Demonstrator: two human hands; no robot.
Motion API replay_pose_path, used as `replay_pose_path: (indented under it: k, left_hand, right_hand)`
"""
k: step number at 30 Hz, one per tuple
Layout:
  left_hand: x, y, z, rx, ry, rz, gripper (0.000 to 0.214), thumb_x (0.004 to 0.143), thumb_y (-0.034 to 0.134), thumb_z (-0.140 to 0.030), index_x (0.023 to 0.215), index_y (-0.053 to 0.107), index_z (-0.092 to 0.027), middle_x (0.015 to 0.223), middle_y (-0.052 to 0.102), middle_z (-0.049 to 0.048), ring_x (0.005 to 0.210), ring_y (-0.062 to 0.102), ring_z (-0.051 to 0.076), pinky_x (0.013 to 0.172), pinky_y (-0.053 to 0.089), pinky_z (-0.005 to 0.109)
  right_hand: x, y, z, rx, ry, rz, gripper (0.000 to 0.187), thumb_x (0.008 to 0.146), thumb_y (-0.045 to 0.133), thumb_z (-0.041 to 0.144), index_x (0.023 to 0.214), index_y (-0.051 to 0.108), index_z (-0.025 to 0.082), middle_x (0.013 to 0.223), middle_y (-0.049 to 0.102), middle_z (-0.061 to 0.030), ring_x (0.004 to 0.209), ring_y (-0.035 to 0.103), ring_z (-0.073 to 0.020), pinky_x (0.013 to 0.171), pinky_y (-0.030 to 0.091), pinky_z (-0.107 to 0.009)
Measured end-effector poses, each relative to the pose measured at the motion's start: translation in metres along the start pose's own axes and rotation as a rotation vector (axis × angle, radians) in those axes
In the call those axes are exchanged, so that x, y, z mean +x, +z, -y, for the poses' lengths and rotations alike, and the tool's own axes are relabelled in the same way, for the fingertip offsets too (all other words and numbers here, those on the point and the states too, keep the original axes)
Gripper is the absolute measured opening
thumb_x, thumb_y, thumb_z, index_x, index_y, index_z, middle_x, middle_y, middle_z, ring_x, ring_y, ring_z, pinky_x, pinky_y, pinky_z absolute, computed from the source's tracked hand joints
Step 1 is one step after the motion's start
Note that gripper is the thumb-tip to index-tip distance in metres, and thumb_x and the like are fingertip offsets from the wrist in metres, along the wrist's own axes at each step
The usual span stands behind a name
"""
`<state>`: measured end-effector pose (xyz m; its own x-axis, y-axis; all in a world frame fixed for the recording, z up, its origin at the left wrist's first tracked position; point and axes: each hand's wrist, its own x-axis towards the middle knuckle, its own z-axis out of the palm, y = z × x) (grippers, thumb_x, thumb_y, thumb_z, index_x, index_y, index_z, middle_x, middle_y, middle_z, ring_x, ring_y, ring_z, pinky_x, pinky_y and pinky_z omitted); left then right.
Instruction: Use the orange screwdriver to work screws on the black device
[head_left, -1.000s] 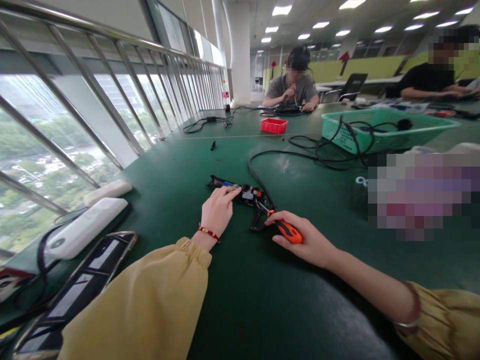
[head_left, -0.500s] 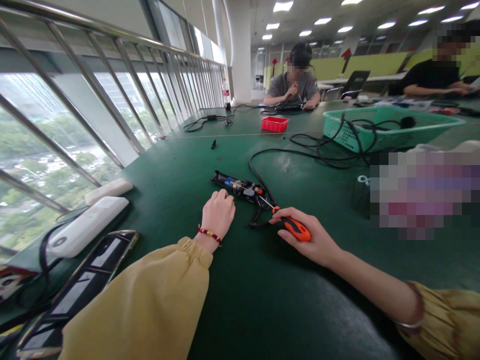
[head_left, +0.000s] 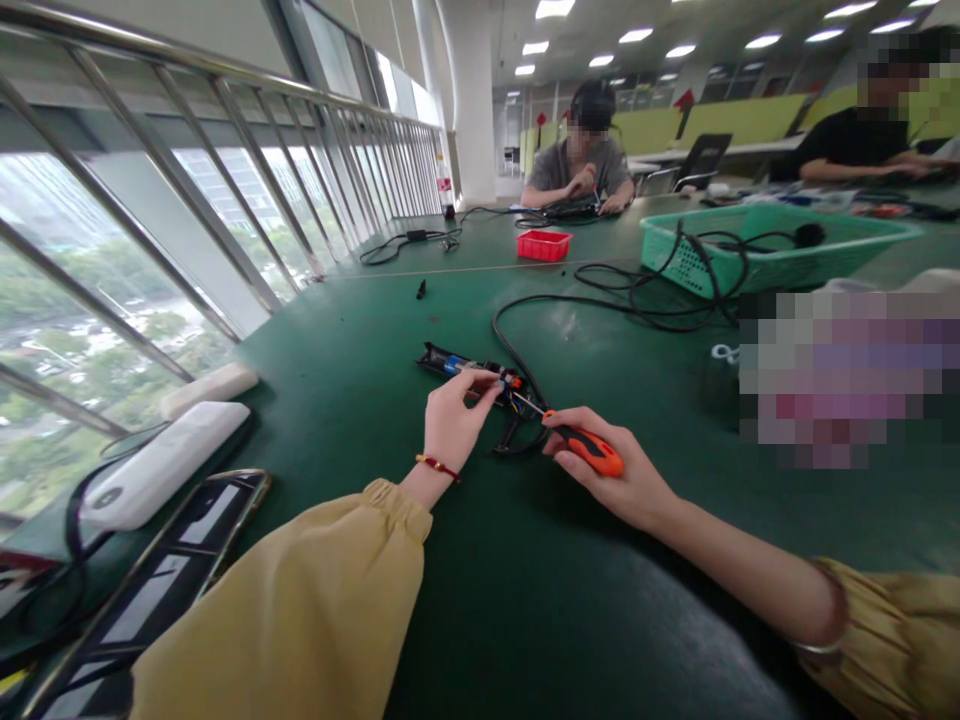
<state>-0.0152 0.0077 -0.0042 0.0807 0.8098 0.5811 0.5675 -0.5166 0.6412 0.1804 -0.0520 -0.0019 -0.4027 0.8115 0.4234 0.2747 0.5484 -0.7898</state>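
Note:
An opened black tool body (head_left: 459, 366) with exposed wiring and a blue part lies on the green table (head_left: 525, 560). My left hand (head_left: 454, 422) reaches onto it, thumb and forefinger pinching its middle parts. My right hand (head_left: 615, 478) grips an orange-handled screwdriver (head_left: 583, 448); its metal tip points left into the wiring beside my left fingers. A black cable (head_left: 517, 310) runs from the tool body toward the far right.
Two white power banks (head_left: 161, 462) and a phone (head_left: 161, 570) lie at the left edge by the railing. A red tray (head_left: 544, 245) and a teal basket (head_left: 757, 250) with cables stand farther off. Two other people sit at the far end.
My left hand drew back into a loose fist, then reached out again and pinched the tool's middle. The screwdriver tip swung up toward the wiring.

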Motion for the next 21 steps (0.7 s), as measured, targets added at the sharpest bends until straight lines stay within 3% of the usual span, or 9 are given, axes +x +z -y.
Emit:
replay_pose_path:
  k: [3, 8, 17, 21]
  left_hand:
    - [0.0043, 0.0082, -0.0007, -0.116, -0.138, -0.043, 0.009, 0.074, 0.061, -0.022, 0.081, 0.064, -0.017, 0.080, 0.067, 0.0004, 0.070, 0.062, 0.012, 0.061, 0.049, 0.022]
    - [0.0056, 0.0116, 0.0030, -0.182, -0.201, -0.046, 0.010, 0.072, 0.062, -0.023, 0.078, 0.063, -0.016, 0.075, 0.067, 0.0009, 0.066, 0.061, 0.012, 0.062, 0.049, 0.023]
    - [0.0020, 0.0086, -0.0017, 0.156, -0.087, -0.002, 0.012, 0.075, 0.057, -0.020, 0.086, 0.062, -0.020, 0.082, 0.059, -0.0004, 0.063, 0.052, 0.010, 0.061, 0.045, 0.024]
    - [0.0033, 0.0038, -0.0047, 0.311, -0.046, 0.002, 0.016, 0.075, 0.057, -0.021, 0.091, 0.059, -0.020, 0.088, 0.054, 0.0013, 0.070, 0.052, 0.012, 0.067, 0.046, 0.025]
  right_hand:
    - [-0.0005, -0.0003, -0.0003, 0.003, 0.012, -0.011, 0.028, 0.083, 0.051, 0.027, 0.109, 0.048, 0.019, 0.083, 0.060, -0.0020, 0.072, 0.057, -0.0118, 0.067, 0.043, -0.024]
    - [-0.0025, -0.0011, 0.0001, 0.002, 0.011, -0.009, 0.029, 0.083, 0.050, 0.028, 0.110, 0.047, 0.019, 0.083, 0.060, -0.0018, 0.071, 0.057, -0.0116, 0.067, 0.043, -0.024]
    - [-0.0021, -0.0027, 0.0011, -0.037, -0.001, -0.030, 0.031, 0.083, 0.050, 0.031, 0.111, 0.048, 0.019, 0.080, 0.060, -0.0013, 0.066, 0.056, -0.0113, 0.064, 0.045, -0.025]
    - [-0.0028, -0.0040, 0.0015, -0.103, -0.040, -0.092, 0.025, 0.082, 0.051, 0.031, 0.104, 0.054, 0.020, 0.093, 0.062, -0.0036, 0.080, 0.059, -0.0147, 0.072, 0.045, -0.027]
